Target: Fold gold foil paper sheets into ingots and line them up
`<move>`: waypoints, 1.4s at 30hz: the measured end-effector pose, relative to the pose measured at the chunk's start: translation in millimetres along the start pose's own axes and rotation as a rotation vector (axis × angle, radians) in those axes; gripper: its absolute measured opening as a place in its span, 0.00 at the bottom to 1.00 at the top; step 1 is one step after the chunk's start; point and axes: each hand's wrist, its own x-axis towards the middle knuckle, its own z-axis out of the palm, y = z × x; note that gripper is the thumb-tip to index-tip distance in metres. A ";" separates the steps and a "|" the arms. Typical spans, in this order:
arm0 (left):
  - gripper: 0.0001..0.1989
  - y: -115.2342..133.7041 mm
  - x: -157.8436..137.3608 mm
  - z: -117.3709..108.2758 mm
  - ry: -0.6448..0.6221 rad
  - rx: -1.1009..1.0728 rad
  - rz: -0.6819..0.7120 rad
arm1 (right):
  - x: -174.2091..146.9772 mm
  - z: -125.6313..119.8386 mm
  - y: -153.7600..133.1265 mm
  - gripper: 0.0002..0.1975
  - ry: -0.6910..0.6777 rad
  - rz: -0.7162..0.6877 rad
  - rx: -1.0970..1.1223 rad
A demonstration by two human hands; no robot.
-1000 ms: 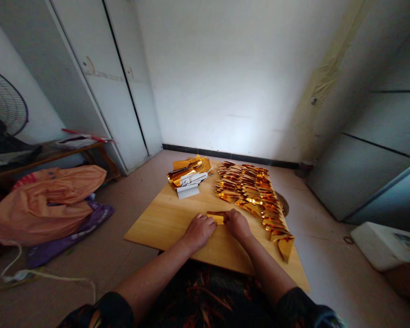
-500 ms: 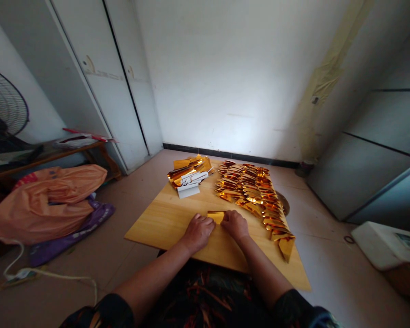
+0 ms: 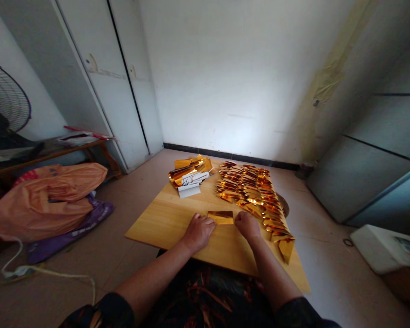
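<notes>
1. The left hand (image 3: pixel 198 232) rests on a flat, pale-brown wooden tabletop (image 3: pixel 157 223); its fingers are bent and lie at the left end of a small, shiny gold foil-paper strip (image 3: pixel 222 217). Whether they pinch the strip or only press on it, I cannot tell.
2. The right hand (image 3: pixel 247 224) is just beyond the strip's other end, fingers curled inward. How tightly they are closed, and whether anything is inside them, cannot be seen.
3. The strip lies between the two hands, its long sides running from one hand toward the other. The band farther from the person looks darker, the nearer band brighter.
4. Ahead of the left hand, near the far edge of the tabletop, is a loose heap of shiny gold foil sheets (image 3: pixel 181 173), with creased white paper pieces (image 3: pixel 193 179) against its near side. A folded pale-grey paper piece (image 3: pixel 189 191) lies nearest the hands there.
5. Ahead of the right hand and round to its right, many narrow, folded gold foil pieces (image 3: pixel 242 182) overlap in rows.
6. Well off to the left of both hands, a crumpled orange plastic bag (image 3: pixel 51 200) lies partly over a purple bag (image 3: pixel 71 234) on the floor.
</notes>
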 end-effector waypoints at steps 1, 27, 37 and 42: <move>0.08 0.4 0.6 -0.9 -0.009 0.003 0.000 | -0.6 -1.9 0.1 0.10 0.028 0.005 0.010; 0.15 -30.7 -15.3 0.4 0.088 -0.183 0.078 | 6.0 19.1 -56.4 0.09 -0.157 -0.158 0.027; 0.15 -32.3 -15.8 2.9 0.121 -0.194 0.061 | 3.3 22.8 -58.5 0.09 -0.116 -0.162 -0.001; 0.13 -32.5 -15.4 1.3 0.119 -0.203 0.052 | 10.2 19.2 -44.1 0.05 -0.128 -0.176 0.078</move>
